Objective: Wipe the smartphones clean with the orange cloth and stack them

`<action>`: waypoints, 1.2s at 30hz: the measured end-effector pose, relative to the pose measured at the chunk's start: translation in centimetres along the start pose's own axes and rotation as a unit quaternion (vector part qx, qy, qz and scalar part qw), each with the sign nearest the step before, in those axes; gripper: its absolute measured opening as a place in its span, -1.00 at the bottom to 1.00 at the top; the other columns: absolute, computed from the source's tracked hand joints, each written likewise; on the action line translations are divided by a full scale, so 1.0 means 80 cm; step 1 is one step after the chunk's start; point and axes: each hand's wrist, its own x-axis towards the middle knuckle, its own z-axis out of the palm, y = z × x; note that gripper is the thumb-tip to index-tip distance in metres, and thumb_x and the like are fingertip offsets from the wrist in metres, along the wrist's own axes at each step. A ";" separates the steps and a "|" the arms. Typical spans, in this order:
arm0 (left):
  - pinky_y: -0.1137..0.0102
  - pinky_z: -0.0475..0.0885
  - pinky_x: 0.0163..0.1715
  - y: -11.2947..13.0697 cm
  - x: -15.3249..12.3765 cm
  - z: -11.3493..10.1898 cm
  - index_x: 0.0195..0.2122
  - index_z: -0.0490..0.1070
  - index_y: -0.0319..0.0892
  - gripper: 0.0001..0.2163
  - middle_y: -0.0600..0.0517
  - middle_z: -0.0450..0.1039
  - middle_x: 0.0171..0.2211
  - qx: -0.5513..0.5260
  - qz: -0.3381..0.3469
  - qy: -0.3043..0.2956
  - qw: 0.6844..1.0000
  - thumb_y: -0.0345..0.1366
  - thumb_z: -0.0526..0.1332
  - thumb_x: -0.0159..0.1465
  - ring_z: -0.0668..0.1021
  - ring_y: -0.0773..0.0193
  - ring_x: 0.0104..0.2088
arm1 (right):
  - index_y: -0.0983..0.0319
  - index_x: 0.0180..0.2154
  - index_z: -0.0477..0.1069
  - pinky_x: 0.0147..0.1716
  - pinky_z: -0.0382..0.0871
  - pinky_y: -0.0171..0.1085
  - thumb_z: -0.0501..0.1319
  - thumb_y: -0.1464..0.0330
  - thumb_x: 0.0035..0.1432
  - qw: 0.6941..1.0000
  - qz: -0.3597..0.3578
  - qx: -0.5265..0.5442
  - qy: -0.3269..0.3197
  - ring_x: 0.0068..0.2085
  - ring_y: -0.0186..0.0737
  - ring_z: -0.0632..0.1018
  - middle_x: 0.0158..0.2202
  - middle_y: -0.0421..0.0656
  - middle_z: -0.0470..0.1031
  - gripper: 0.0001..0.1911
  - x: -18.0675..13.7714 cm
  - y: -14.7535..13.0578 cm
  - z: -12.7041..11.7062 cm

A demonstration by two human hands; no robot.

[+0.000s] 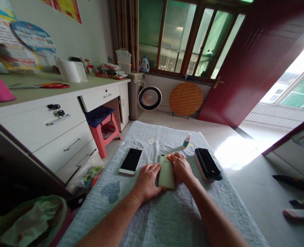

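A pale gold phone point(166, 176) lies face down on the cloth-covered table, its camera end pointing away from me. My left hand point(147, 181) grips its left edge, fingers along the side and thumb at the near end. In my right hand point(182, 167), closed fingers press a small orange cloth point(170, 157) onto the phone's upper right part. Most of that cloth is hidden under the fingers. To the left lies a white phone point(131, 160) with its dark screen up. A small spray bottle point(186, 141) stands upright beyond my right hand. Stacked dark phones point(207, 163) lie at the right.
A light blue quilted cloth point(157, 219) covers the table. At the left stands a white desk point(72, 128) with scissors point(54, 85) and a paper roll point(71, 71). A red stool point(104, 132) and a waste bin point(61, 219) are beside the table. Behind is a washing machine point(136, 94), its door open.
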 end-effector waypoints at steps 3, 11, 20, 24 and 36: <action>0.10 0.19 0.15 0.003 0.000 -0.003 0.15 0.30 -0.13 -0.25 -0.09 0.34 0.16 -0.012 0.008 0.009 1.000 0.06 0.36 -0.06 0.34 -0.10 0.12 | 0.23 -0.21 0.47 -0.12 0.14 -0.31 -0.05 0.40 0.33 0.999 0.016 -0.020 -0.019 -0.17 -0.22 0.37 -0.19 -0.08 0.42 -0.69 0.014 -0.009 -0.006; 0.10 0.20 0.11 0.005 0.000 -0.009 0.13 0.31 -0.17 -0.24 -0.11 0.37 0.12 -0.005 0.018 0.005 1.000 0.15 0.31 -0.03 0.37 -0.11 0.07 | 0.28 -0.28 0.46 -0.26 0.16 -0.28 -0.06 0.35 0.33 0.997 0.021 -0.056 -0.053 -0.21 -0.17 0.41 -0.20 -0.03 0.43 -0.66 0.044 -0.032 -0.005; 0.11 0.13 0.16 0.002 0.000 -0.005 0.20 0.25 -0.11 -0.20 -0.09 0.32 0.17 0.000 0.004 -0.004 1.000 0.15 0.31 -0.03 0.34 -0.11 0.11 | 0.24 -0.25 0.47 -0.24 0.17 -0.30 -0.06 0.35 0.33 0.997 -0.023 -0.047 -0.062 -0.20 -0.21 0.39 -0.19 -0.08 0.41 -0.67 0.050 -0.056 0.002; 0.12 0.18 0.11 0.004 -0.001 -0.006 0.15 0.30 -0.11 -0.26 -0.09 0.38 0.10 -0.002 0.013 0.005 1.000 0.17 0.28 -0.01 0.38 -0.10 0.05 | 0.21 -0.22 0.46 -0.24 0.16 -0.30 -0.06 0.36 0.33 0.997 -0.026 -0.037 -0.058 -0.19 -0.21 0.38 -0.18 -0.09 0.41 -0.68 0.050 -0.047 -0.001; 0.15 0.18 0.14 0.011 -0.002 -0.006 0.11 0.30 -0.13 -0.29 -0.06 0.39 0.08 -0.019 0.007 0.025 0.999 0.02 0.37 -0.06 0.37 -0.05 0.06 | 0.27 -0.22 0.45 -0.22 0.17 -0.29 -0.02 0.38 0.31 0.996 0.055 -0.057 -0.050 -0.18 -0.19 0.40 -0.20 -0.03 0.41 -0.73 0.028 -0.004 -0.017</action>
